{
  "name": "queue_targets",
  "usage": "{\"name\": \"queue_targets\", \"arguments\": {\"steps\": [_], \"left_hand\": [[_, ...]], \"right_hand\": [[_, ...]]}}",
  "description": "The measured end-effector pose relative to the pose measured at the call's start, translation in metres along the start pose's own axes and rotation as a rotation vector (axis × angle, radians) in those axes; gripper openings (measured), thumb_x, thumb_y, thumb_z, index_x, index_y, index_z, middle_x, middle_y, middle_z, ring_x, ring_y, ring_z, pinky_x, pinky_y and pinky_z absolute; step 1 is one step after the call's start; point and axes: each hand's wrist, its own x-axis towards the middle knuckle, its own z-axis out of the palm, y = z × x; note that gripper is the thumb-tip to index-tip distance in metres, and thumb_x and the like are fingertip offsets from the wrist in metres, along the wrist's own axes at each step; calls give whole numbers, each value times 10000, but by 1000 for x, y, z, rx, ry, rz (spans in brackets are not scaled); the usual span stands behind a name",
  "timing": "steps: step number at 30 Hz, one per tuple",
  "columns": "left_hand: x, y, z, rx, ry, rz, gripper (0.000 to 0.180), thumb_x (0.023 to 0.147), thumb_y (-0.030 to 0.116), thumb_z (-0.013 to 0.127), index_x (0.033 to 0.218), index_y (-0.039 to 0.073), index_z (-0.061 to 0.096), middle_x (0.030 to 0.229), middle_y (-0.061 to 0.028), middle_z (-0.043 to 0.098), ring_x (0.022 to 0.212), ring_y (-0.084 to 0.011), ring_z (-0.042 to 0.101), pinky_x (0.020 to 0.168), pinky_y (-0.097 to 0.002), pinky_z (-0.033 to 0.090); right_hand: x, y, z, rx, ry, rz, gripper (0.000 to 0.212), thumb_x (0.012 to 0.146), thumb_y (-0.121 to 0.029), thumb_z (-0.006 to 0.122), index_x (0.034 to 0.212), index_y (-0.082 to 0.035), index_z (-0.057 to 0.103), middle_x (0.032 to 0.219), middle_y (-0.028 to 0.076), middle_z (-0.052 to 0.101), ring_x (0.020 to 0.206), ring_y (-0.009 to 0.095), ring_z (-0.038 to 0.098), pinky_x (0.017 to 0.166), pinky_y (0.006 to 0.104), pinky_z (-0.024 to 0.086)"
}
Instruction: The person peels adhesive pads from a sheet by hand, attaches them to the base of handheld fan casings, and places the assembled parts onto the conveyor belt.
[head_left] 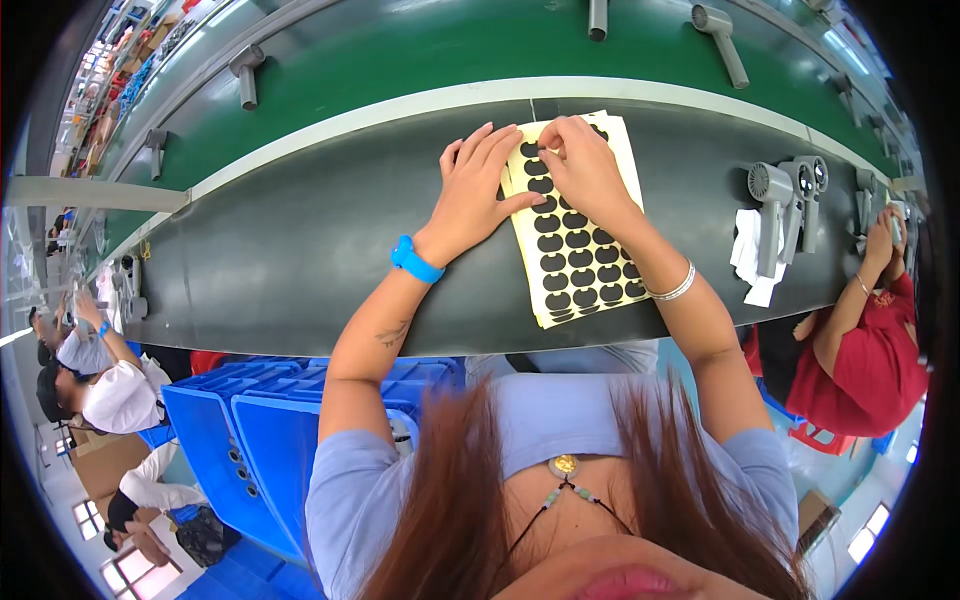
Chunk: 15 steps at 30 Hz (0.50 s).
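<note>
A stack of pale yellow sheets (580, 258) carrying rows of black, rounded stickers lies slightly slanted on the dark worktop (300, 220) in front of me. My left hand (480, 190) rests on the stack's upper left edge, fingers outstretched and thumb lying across the stickers. Over the top rows, my right hand (588, 172) is bent into a pinch, with thumb and forefinger together at a black sticker near the upper left corner. How far that sticker is off its backing cannot be made out, since the fingers cover part of it.
Several grey handheld fans (772, 200) lie at the right beside a white cloth (746, 250). Beyond a pale rail runs a green conveyor belt (430, 50) with more fans (717, 40). Blue bins (270, 450) stand below left. A person in red (860, 350) works at the right.
</note>
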Motion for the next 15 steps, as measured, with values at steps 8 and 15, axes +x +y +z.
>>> {"name": "queue_targets", "arguments": {"steps": [8, 15], "left_hand": [[-1, 2, 1, 83, -48, -4, 690, 798, 449, 678, 1327, 56, 470, 1408, -105, 418, 1334, -340, 313, 1065, -521, 190], [1, 2, 1, 81, -80, -9, 689, 796, 451, 679, 1323, 57, 476, 1432, -102, 388, 1333, -344, 306, 1071, -521, 187]], "right_hand": [[-1, -3, -12, -1, -60, -40, 67, 833, -65, 602, 846, -10, 565, 840, 121, 543, 777, 272, 570, 715, 361, 459], [58, 94, -127, -181, 578, -35, 232, 828, -116, 654, 1036, -65, 565, 951, 119, 590, 961, 255, 568, 843, 367, 459]]}}
